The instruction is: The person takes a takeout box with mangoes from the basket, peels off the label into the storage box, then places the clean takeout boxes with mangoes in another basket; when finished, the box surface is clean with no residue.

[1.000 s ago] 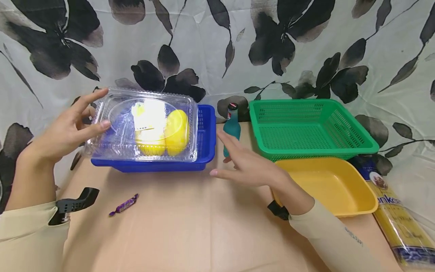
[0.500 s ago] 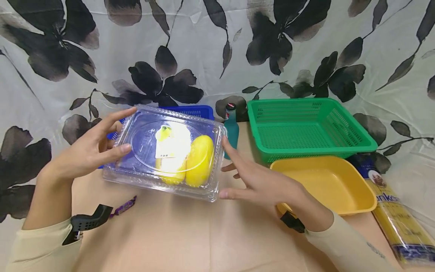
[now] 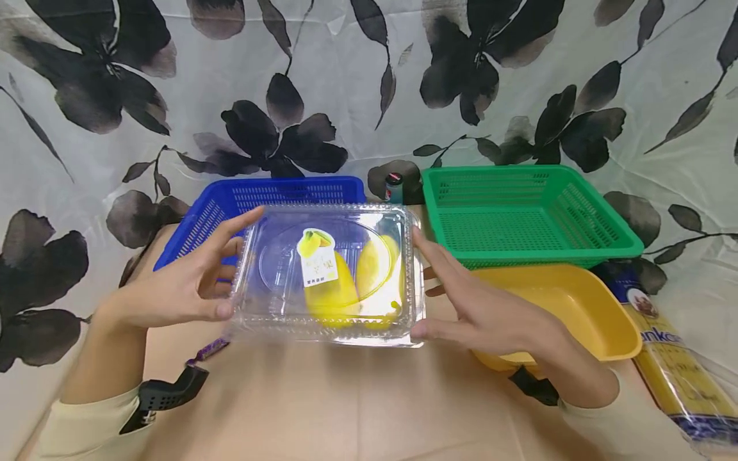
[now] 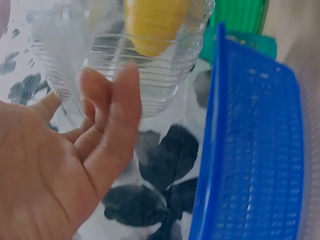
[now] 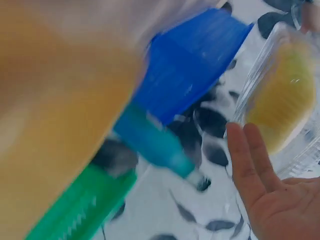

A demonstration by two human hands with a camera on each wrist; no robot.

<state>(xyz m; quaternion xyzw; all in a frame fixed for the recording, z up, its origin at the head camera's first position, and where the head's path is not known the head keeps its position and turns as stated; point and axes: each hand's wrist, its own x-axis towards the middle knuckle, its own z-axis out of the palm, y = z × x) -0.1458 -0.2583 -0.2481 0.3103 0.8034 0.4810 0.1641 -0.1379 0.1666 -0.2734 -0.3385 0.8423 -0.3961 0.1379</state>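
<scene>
A clear plastic clamshell box (image 3: 277, 269) is held up in the middle of the head view. Inside lie yellow mangoes (image 3: 331, 298), under a white label with a fruit picture. My left hand (image 3: 184, 282) grips the box's left side, its thumb at the near corner. In the left wrist view, curled fingers (image 4: 122, 110) meet the ribbed plastic wall. My right hand (image 3: 490, 314) touches the right side, index finger towards the far edge and thumb at the near corner. The right wrist view shows its fingers (image 5: 245, 165) straight against the box.
Behind the box stands a blue basket (image 3: 198, 221), with a teal bottle (image 3: 394, 189) beside it. A green basket (image 3: 536, 224) and a yellow tray (image 3: 559, 307) occupy the right. A yellow-and-blue packet (image 3: 680, 371) lies at far right. A purple-wrapped candy (image 3: 212, 349) lies near my left wrist.
My left hand has brought the box from over the blue basket towards me and to the right. The box has levelled out. My right hand has shifted right and now touches its right side.
</scene>
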